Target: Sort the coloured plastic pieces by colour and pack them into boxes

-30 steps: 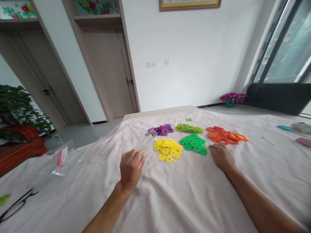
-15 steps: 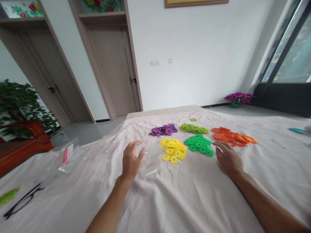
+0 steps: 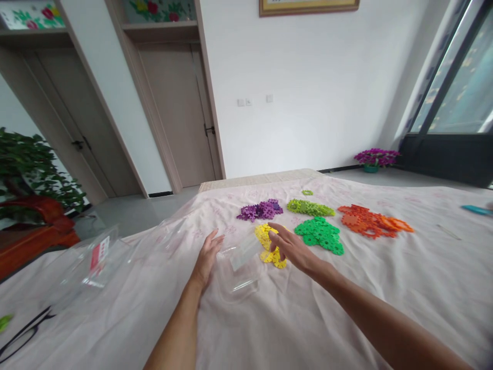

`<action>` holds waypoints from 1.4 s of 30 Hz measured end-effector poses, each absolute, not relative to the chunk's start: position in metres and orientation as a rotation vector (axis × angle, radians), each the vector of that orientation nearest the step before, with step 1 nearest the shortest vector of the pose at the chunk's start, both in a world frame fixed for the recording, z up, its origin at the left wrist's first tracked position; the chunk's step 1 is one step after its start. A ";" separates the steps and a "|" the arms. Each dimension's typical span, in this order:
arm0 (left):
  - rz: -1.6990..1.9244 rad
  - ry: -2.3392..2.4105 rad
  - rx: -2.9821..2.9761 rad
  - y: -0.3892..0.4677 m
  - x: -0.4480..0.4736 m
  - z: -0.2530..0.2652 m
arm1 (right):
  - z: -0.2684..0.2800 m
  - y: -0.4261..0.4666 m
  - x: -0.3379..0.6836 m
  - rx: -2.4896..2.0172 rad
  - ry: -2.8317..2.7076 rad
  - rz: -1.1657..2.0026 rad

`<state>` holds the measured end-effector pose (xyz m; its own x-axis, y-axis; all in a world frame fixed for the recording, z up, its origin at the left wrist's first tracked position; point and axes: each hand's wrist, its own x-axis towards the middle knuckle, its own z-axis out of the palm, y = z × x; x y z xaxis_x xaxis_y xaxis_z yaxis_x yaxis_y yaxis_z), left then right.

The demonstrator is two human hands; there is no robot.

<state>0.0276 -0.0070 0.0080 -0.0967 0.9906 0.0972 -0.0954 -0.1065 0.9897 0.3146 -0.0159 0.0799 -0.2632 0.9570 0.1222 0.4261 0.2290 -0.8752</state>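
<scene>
A clear plastic box (image 3: 241, 280) lies on the cloth in front of me. My left hand (image 3: 208, 258) rests at its left edge, fingers stretched out and holding nothing; whether it touches the box I cannot tell. Over the heap of yellow snowflake discs (image 3: 265, 237) hovers my right hand (image 3: 295, 250), fingers apart and slightly bent, hiding part of the heap. To the right sits a heap of green snowflake discs (image 3: 319, 236). Purple discs (image 3: 260, 210) and light green discs (image 3: 310, 207) lie behind, with orange-red discs (image 3: 372, 222) farther right.
A pale tablecloth (image 3: 308, 313) covers the table. Left are a clear plastic bag (image 3: 98, 259) with a red label and black-framed glasses (image 3: 26, 331). One light green disc (image 3: 307, 192) lies at the back. A blue object (image 3: 477, 209) is at the far right.
My right hand has moved left from beside the green discs to above the yellow ones. My left hand has shifted slightly down, and the plastic box shows more fully.
</scene>
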 end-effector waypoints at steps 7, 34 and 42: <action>1.392 1.149 1.164 -0.007 0.033 0.008 | 0.070 0.005 0.287 -1.307 -1.623 1.041; 1.760 1.186 0.961 -0.015 0.034 0.000 | 0.023 0.024 0.320 -1.538 -1.757 0.117; 1.703 1.177 0.978 -0.003 0.032 -0.002 | 0.014 0.029 0.332 -1.711 -1.896 -0.053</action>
<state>0.0315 -0.0028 -0.0022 -0.3558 0.9241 0.1395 -0.1956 -0.2196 0.9558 0.3316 0.0287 0.0144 -0.0102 0.8997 0.4364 0.9225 0.1770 -0.3431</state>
